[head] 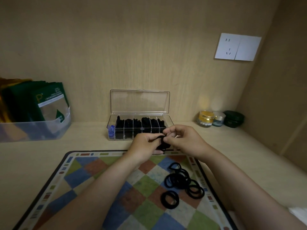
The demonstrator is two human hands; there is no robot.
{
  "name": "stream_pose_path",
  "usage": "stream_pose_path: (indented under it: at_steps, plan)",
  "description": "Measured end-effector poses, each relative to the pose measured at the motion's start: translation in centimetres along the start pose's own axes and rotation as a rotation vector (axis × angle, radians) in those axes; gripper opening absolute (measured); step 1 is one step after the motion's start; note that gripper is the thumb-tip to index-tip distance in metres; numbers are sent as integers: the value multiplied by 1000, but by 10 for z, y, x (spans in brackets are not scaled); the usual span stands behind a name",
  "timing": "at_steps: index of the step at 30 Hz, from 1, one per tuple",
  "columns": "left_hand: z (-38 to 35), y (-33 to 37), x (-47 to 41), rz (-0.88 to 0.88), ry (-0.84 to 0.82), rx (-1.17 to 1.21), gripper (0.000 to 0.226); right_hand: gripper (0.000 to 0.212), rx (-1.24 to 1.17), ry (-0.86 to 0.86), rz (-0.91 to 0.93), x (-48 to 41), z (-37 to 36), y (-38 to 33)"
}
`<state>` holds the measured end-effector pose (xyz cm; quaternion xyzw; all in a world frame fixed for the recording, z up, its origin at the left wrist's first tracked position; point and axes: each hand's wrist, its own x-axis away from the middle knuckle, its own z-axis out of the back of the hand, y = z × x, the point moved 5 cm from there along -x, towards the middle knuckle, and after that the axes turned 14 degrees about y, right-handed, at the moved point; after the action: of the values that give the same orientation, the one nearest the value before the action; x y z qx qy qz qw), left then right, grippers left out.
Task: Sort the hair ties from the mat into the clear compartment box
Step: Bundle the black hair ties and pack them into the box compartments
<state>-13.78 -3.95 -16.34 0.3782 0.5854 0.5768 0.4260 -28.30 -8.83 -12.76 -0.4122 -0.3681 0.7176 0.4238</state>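
Hair ties [162, 143], a black bunch pinched between left hand [146, 145] and right hand [184, 140] before the clear compartment box [139, 128], look mid-transfer; next, a free compartment, while others [182, 181] wait on the mat [93, 176].

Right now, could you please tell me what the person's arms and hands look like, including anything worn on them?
Both forearms are bare as far as the frame shows: no sleeves are visible. The left hand and the right hand wear no gloves, and I can see no rings, watch or bracelet on either wrist. The fingernails look short and unpainted, though the picture is too soft to be sure.
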Motion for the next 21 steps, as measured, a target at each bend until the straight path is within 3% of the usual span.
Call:
stream_pose_path:
  at_steps: [7, 14, 16, 21]
  plan:
    - [-9, 11, 14, 26, -153, 78, 30, 8, 86, 143, -30, 2, 11, -7]
    - [-9, 22, 19, -7, -69, -97, 29, 13, 85, 49, -115, 19, 22, -13]
    - [-6, 23, 22, -15, -39, -143, 30, 19, 213, 6, -101, 25, 27, -15]
    - [3, 18, 28, -29, 49, -228, 36, 55, 872, -128, -135, 40, 28, -8]
